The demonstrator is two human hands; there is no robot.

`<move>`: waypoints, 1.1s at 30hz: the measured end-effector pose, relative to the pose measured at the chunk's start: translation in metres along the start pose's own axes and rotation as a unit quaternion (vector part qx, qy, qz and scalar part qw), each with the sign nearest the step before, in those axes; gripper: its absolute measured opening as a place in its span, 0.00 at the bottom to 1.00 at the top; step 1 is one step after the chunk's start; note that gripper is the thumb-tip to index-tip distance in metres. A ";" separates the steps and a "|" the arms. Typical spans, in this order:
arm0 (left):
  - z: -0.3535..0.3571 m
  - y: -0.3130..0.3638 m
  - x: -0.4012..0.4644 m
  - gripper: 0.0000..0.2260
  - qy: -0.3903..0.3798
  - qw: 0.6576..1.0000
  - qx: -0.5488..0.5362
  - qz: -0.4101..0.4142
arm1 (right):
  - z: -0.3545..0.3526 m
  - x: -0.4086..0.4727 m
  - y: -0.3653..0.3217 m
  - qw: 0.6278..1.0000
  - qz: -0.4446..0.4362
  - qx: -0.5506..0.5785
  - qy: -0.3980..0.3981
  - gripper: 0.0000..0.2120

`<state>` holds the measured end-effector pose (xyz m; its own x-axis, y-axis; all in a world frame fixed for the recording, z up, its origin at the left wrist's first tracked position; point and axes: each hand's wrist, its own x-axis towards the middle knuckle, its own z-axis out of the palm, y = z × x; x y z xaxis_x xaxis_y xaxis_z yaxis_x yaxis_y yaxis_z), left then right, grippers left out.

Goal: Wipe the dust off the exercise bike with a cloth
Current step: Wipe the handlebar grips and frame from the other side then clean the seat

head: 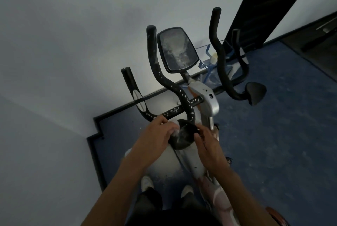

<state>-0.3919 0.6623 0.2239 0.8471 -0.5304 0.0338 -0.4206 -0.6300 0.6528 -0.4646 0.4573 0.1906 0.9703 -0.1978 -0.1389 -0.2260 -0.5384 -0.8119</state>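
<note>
Our left hand (156, 134) pinches the soft white cloth (175, 128); our right hand (207, 143), fingers curled, steadies the rigid pad (182, 137), six o'clock of the dusty console (176, 50).

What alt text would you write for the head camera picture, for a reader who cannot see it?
Seen from above, a person's left hand presses a white cloth against a black pad on a dusty exercise bike, while the right hand holds the pad's other edge. Dust streaks the screen and speckles the handlebar.
</note>
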 end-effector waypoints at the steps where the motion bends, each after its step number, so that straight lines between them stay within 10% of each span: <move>1: 0.005 0.004 0.001 0.11 0.011 1.000 -0.002 -0.007 | -0.003 0.002 0.000 1.000 -0.012 -0.003 -0.002 0.10; 33: 0.087 0.065 -0.051 0.16 0.339 0.920 -0.009 -0.195 | -0.015 0.036 0.037 0.989 -0.096 0.013 -0.113 0.13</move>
<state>-0.4908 0.5996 0.1991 0.9428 0.2142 0.2554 -0.0417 -0.6843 0.7280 -0.4392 0.4183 0.1640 0.9902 0.0962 -0.1014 -0.0359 -0.5262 -0.8496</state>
